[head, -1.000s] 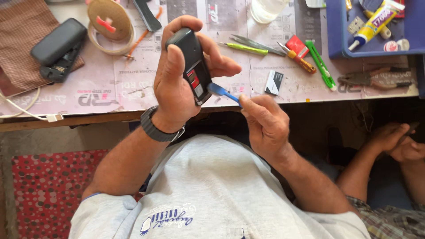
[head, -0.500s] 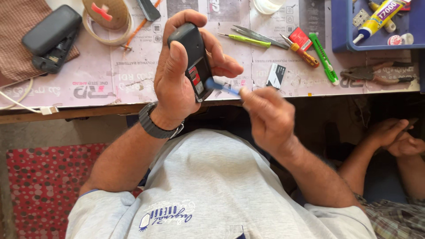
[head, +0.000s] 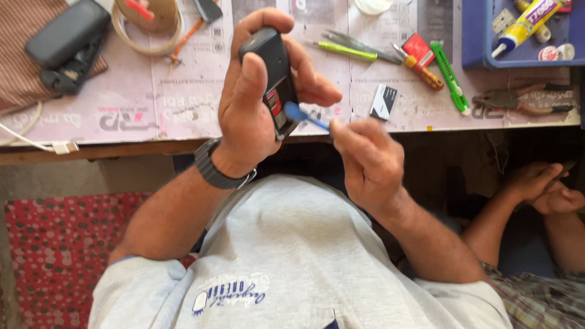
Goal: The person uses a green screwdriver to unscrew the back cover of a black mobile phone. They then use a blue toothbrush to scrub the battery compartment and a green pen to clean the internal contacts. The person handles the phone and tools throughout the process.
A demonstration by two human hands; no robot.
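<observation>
1. My left hand (head: 256, 116) wraps a small black device (head: 272, 73) with red buttons, fingers closed round its body, held up over the front edge of the surface (head: 183, 116).
2. My right hand (head: 368, 164) pinches a thin blue tool (head: 303, 116), fingers narrow on its rear end; the tip touches the device's lower edge.
3. The device's long axis runs away from me, tilted a little; the tool comes in from the right, crossing that axis.
4. The right hand is nearer my chest, the left higher up.
5. On the surface beyond lie a green knife (head: 450, 76), pliers (head: 521, 100) and a blue tray (head: 481, 58).
6. Another person's hands (head: 545, 192) rest low on the right.
</observation>
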